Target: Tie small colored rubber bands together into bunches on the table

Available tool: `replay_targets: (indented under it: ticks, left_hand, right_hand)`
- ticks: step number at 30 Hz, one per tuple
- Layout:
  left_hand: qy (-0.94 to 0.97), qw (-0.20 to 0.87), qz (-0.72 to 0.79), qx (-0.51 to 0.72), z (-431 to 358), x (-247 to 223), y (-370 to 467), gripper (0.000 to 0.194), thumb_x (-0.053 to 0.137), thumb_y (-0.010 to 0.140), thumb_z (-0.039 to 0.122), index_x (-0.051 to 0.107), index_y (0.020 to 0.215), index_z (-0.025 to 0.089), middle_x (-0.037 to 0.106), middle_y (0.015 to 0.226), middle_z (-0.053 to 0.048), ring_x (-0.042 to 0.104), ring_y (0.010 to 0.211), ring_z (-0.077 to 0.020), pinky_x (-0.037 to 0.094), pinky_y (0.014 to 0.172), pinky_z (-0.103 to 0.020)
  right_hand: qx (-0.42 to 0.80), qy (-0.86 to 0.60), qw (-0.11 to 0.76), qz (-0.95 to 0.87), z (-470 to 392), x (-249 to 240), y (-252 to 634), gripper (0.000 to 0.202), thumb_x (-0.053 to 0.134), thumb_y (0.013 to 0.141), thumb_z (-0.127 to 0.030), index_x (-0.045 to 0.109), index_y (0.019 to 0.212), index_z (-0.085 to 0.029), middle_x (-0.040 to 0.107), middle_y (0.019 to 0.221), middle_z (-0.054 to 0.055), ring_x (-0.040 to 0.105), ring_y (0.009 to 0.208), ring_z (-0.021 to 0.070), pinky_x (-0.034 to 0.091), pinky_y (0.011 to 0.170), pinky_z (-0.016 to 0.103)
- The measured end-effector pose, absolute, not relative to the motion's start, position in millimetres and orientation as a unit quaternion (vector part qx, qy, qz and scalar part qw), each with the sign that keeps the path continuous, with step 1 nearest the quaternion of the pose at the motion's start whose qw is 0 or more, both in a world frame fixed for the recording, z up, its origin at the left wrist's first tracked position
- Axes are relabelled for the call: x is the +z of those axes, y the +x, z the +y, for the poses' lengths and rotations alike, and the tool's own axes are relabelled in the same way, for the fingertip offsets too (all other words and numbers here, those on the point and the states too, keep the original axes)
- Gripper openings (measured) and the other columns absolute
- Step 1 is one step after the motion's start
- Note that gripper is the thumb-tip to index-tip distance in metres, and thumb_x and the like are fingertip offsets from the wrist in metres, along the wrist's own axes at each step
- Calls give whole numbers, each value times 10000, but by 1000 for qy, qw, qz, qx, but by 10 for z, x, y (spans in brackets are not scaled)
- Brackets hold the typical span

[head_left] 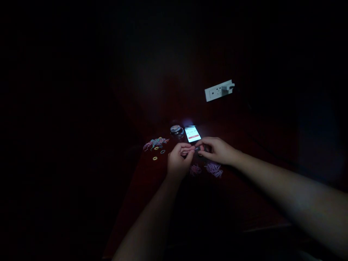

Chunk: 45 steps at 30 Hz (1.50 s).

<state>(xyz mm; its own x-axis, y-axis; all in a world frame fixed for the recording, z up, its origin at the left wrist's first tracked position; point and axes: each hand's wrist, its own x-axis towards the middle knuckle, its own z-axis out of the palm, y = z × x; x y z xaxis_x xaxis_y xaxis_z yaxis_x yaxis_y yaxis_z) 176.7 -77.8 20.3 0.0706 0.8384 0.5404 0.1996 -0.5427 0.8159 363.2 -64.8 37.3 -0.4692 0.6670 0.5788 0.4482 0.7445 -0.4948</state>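
Observation:
Close together over the dark red table (141, 185), my left hand (181, 157) and my right hand (214, 149) nearly touch at the fingertips. The left fingers are pressed together on something small and pale that I cannot make out. My right hand has its fingers curled, thumb near the index finger; what lies between them is too dark to tell. Below the hands lie a pinkish pile of small bands (195, 169) and a purple pile (214, 169). Left of them is a mixed coloured pile of bands (156, 143), with a yellow band (154, 158) lying apart.
A lit phone (193, 134) lies just beyond my hands, beside a round jar (177, 131) with a lid. A white power strip (219, 90) with a plug in it is farther back on the right. Most surroundings are dark.

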Motion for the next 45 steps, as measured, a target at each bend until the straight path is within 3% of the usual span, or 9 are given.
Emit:
replay_targets:
  ticks: [6, 21, 33, 45]
  left_hand:
    - [673, 306, 374, 559, -777, 180, 1740, 173, 699, 753, 164, 595, 891, 155, 744, 900, -87, 721, 846, -168, 575, 752, -274]
    - [674, 322, 374, 550, -751, 136, 1719, 171, 712, 762, 215, 610, 884, 153, 726, 893, -74, 715, 820, -164, 566, 732, -261]
    - [671, 334, 379, 543, -749, 114, 1735, 182, 714, 755, 230, 601, 879, 159, 727, 891, -70, 717, 816, -169, 567, 721, -262]
    - [685, 323, 386, 527, -757, 125, 1720, 152, 695, 748, 196, 599, 861, 163, 731, 867, -60, 713, 760, -155, 564, 694, -261]
  right_hand:
    - [118, -325, 393, -852, -636, 370, 3633, 134, 582, 854, -239, 691, 875, -163, 620, 753, 25, 543, 654, 123, 401, 627, 250]
    - [176, -341, 375, -844, -622, 330, 3627, 150, 557, 863, -252, 653, 935, -161, 629, 745, 23, 533, 627, 126, 399, 595, 251]
    - [190, -330, 365, -849, -638, 335, 3642, 125, 595, 812, -233, 658, 892, -160, 597, 705, 14, 508, 586, 118, 390, 544, 242]
    - [181, -329, 370, -850, -604, 292, 3650, 138, 554, 854, -250, 651, 865, -152, 618, 722, 21, 519, 598, 118, 391, 563, 244]
